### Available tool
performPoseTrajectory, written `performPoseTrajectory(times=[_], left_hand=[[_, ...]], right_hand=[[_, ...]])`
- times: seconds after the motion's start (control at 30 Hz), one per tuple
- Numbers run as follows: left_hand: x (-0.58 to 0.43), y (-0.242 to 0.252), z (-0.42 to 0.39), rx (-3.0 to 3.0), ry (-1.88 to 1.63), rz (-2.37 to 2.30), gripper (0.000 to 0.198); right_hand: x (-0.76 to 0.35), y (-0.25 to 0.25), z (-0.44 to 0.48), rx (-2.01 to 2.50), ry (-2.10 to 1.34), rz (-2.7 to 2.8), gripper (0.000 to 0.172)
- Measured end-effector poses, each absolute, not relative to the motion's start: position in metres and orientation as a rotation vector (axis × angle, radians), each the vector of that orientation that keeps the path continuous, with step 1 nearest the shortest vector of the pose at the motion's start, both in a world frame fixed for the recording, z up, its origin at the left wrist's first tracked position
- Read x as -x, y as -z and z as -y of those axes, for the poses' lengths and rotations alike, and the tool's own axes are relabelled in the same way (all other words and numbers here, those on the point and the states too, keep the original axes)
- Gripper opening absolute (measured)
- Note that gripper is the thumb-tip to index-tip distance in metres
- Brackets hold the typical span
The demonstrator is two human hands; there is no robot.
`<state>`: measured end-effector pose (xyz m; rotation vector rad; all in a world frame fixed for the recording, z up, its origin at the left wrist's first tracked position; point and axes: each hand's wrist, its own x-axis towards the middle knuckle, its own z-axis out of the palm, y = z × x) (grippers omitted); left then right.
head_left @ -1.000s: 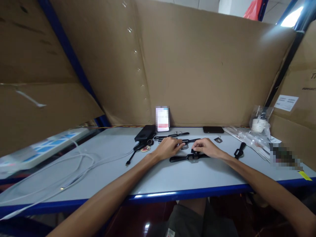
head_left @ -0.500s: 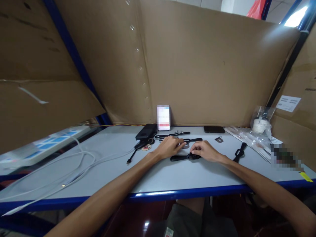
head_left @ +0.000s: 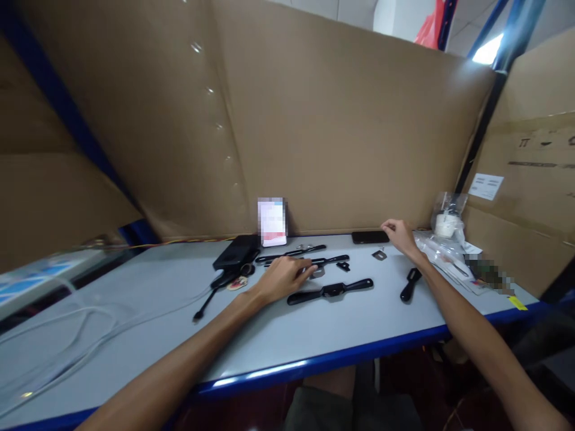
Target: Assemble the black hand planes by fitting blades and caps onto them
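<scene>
My left hand reaches over the table with fingers stretched out and apart, beside a black spokeshave and a flat metal blade. In front of it lies another black spokeshave, free of both hands. My right hand is held up near the back right with fingertips pinched; whatever they hold, if anything, is too small to make out. Under it sits a blade with a cut-out. A small black clamp piece rests by the middle spokeshave. My right forearm partly covers one more spokeshave.
A lit phone leans on the cardboard wall; a dark phone lies flat. Another spokeshave is at the back. A black box with cables stands left, a power strip beyond. Plastic bags lie right.
My right hand has left the front spokeshave and moved up and right toward the back. My left hand stays over the middle spokeshaves. The view has swung to the right.
</scene>
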<state>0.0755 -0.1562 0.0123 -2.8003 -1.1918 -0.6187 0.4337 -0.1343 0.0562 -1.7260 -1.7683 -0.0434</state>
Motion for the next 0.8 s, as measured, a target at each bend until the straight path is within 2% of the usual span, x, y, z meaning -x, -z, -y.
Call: performPoseTrajectory(times=[0.33,0.43,0.7,0.8], left_hand=[[-0.076,-0.013,0.156,2.798,0.591,1.215,0.046],[-0.078,-0.014,0.159,2.791,0.554,1.206,0.043],[-0.087,-0.019,0.174,2.98,0.575,0.976,0.033],[-0.089,-0.02,0.179,3.05,0.487,0.944,0.033]], right_hand=[[-0.449,-0.02,0.124,1.909,-0.05,2.008,0.03],[-0.448,-0.016,0.123,1.902,-0.086,2.038,0.025],[-0.434,-0.039,0.128,1.758,-0.234,1.893,0.008],[-0.408,-0.048,0.142,1.605,-0.448,1.91,0.012]])
